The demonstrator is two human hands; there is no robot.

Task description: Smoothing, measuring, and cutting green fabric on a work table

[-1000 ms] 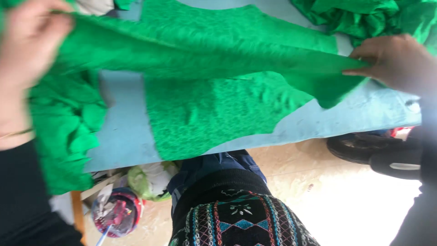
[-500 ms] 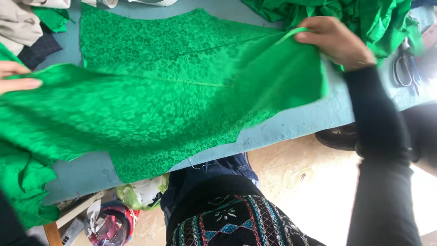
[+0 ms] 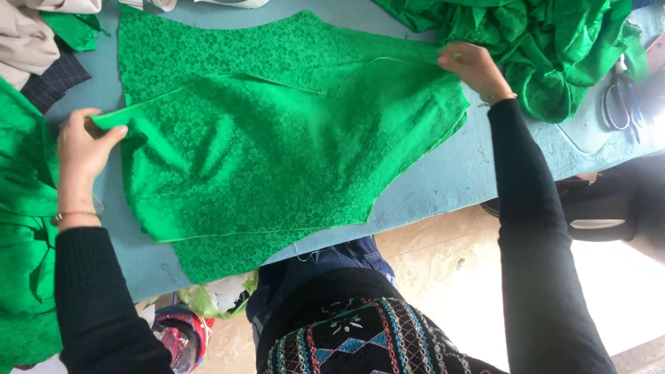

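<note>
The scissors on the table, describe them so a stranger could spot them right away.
Start at the blue table and go to its right end, past the heap of crumpled green fabric. The scissors lie flat there, the only dark metal thing among cloth.

Light blue tabletop [image 3: 443, 181] spans view. Heap of green cloth [image 3: 547, 48] at 1 o'clock. Scissors [image 3: 618, 102] at 2 o'clock, just beside heap. Beige cloth [image 3: 24, 38] and dark checked cloth [image 3: 52, 79] at 10 o'clock. More green cloth [image 3: 24, 228] hangs at 9 o'clock. Tiled floor [image 3: 443, 270] at 5 o'clock.
</note>
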